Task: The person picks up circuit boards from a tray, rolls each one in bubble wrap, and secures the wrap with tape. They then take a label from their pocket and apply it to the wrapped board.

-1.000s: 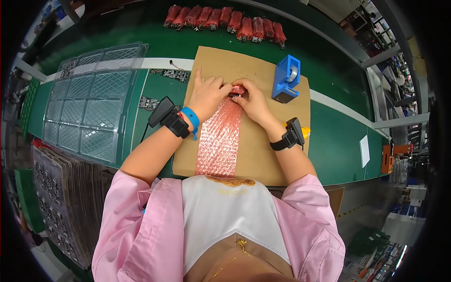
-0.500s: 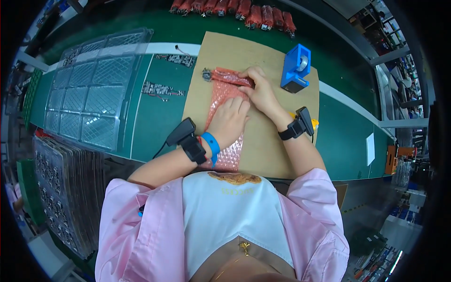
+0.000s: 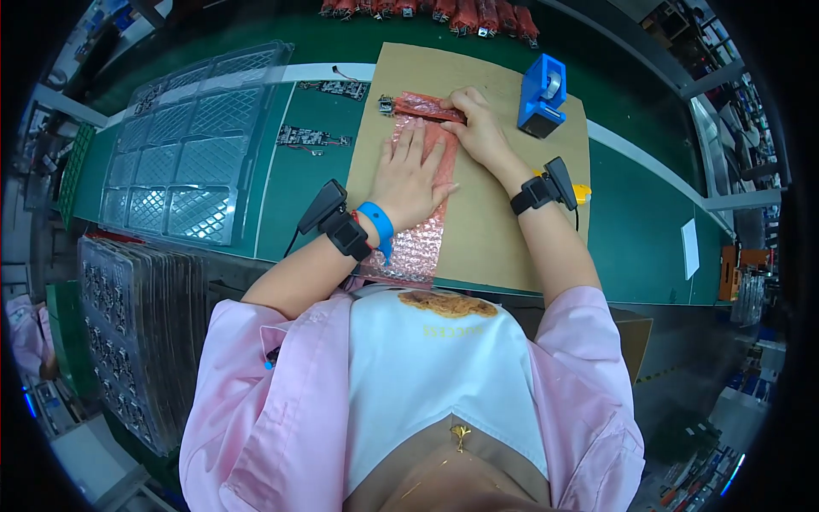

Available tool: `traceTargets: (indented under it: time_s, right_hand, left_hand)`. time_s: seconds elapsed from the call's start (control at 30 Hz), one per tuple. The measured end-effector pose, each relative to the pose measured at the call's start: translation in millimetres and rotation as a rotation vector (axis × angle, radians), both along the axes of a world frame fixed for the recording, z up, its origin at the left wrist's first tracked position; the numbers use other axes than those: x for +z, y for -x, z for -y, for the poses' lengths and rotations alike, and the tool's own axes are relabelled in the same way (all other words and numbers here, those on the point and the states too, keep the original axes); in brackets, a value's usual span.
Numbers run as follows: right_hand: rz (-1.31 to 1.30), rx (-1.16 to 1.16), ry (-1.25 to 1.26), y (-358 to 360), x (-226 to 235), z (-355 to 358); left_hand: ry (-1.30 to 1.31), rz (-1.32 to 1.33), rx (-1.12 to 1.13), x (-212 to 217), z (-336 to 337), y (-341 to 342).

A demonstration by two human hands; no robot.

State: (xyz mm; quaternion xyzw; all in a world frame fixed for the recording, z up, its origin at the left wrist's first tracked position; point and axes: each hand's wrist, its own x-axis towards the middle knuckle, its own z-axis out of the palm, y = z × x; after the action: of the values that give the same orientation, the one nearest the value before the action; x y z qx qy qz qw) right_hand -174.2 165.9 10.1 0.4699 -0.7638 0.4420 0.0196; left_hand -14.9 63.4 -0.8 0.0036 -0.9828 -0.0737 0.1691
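Two hands (image 3: pixel 415 175) flat on pink bubble wrap (image 3: pixel 418 239), cardboard sheet's (image 3: pixel 503 239) right half bare.

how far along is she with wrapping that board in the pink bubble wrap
Done: the far end of the pink bubble wrap is folded over the circuit board, and a row of wrapped red bundles lies at the bench's far edge. In hand: the left hand presses the sheet flat while the right hand pins the fold. Left: the near length lies unrolled; two bare boards wait beside the cardboard.
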Motion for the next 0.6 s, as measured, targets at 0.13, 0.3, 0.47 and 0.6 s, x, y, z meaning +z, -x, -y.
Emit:
traceTargets:
  time_s: [0.13, 0.3, 0.47, 0.6]
  right_hand:
    - [-0.068, 0.002, 0.010, -3.2, -2.3, 2.4]
    - [-0.026, -0.014, 0.021, -9.2, 1.0, 1.7]
    - [0.010, 0.004, -0.026, -8.9, 11.4, -1.1]
    - [-0.062, 0.001, -0.133, -2.8, 25.2, 1.4]
  left_hand:
    - [0.079, -0.107, -0.028, 9.1, 3.2, -4.7]
    - [-0.073, -0.129, 0.075, 38.2, -6.0, 21.1]
    - [-0.237, -0.228, 0.030, 15.9, 2.9, 33.5]
    - [-0.298, -0.203, -0.027, 10.6, 5.1, 36.1]
